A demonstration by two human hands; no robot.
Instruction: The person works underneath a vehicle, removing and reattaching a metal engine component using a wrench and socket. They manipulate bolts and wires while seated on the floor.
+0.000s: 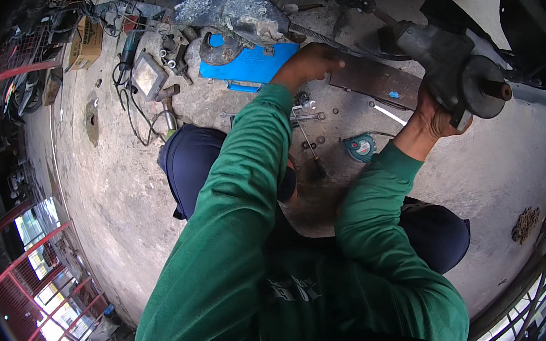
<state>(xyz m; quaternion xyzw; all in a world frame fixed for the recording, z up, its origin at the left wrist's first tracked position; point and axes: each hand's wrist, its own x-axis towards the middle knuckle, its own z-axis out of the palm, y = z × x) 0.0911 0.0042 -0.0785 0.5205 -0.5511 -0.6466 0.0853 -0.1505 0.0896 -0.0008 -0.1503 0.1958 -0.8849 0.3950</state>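
Note:
My right hand [432, 116] is closed around the lower side of a grey metal housing [437, 53], a mechanical part with a round disc [481, 85] and a stub shaft at its near end. A jointed rod [362, 2] runs from the housing toward the far side. At the left end of a long dark metal plate [376, 78] is my left hand [307, 65], fingers partly stretched toward the plate; whether they touch it I cannot tell. A bright blue flat case [242, 67] lies just left of that hand.
Between my knees lie a teal tape measure [360, 148], a screwdriver [317, 162], wrenches [307, 117] and small nuts. Further left are a corded power tool [130, 46], a hammer [168, 105] and a square grey block [148, 76]. A large rough metal piece [229, 8] sits at the back.

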